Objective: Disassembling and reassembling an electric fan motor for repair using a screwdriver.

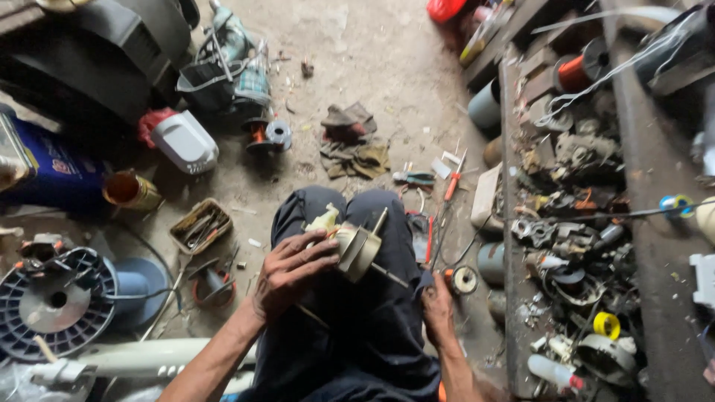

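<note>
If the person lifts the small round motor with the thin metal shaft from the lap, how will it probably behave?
The small round metal motor, steadied by the left hand, is probably stiff and heavy for its size. Its thin shaft sticks out, so it may tip sideways. Being round, it might roll off the dark trousers.

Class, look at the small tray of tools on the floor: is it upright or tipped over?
Upright. The tray sits flat on the floor, open side up, tools lying inside it.
</note>
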